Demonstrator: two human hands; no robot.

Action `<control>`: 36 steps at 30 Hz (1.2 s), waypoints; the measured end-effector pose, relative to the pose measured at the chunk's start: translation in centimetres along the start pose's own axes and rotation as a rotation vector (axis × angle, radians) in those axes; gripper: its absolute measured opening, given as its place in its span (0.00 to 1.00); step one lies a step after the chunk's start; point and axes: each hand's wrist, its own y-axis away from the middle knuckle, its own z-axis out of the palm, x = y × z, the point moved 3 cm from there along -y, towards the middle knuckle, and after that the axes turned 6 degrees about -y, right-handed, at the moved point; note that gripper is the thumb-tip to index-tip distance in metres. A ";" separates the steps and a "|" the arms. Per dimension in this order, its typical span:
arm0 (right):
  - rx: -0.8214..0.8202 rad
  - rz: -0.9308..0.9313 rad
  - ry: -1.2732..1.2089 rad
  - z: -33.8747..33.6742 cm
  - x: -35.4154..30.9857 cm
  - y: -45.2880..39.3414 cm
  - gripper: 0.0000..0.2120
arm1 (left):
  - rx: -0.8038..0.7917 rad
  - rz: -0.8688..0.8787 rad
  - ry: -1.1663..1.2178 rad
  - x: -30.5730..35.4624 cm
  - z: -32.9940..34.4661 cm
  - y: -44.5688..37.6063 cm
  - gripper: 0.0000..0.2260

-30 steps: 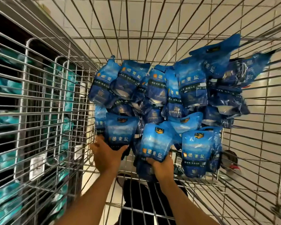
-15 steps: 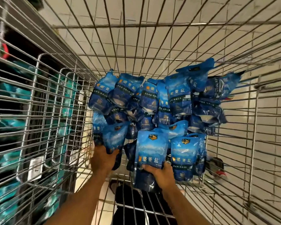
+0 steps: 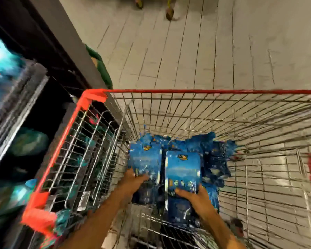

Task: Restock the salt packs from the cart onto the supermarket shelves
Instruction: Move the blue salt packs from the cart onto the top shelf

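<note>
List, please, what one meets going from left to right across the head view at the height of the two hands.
Shelf with teal packs → red-edged cart side → left hand holding a salt pack → right hand holding another salt pack → cart's right wire wall.

Salt packs [image 3: 214, 159] piled in cart [image 3: 187, 91], w/ two packs up front, one per hand. Shelves [image 3: 16, 105] left of cart; floor [image 3: 205, 51] beyond it.

Two blue salt packs are standing upright, side by side, inside the wire cart [image 3: 196, 112]: the left pack [image 3: 145, 164] and the right pack [image 3: 183, 169], each bearing a gold emblem. More blue packs [image 3: 215, 159] are lying heaped behind them.
</note>
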 end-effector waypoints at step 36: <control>-1.180 -0.921 -0.044 40.1 -39.8 46.9 0.23 | 0.930 1.038 0.616 15.8 -42.0 61.7 0.12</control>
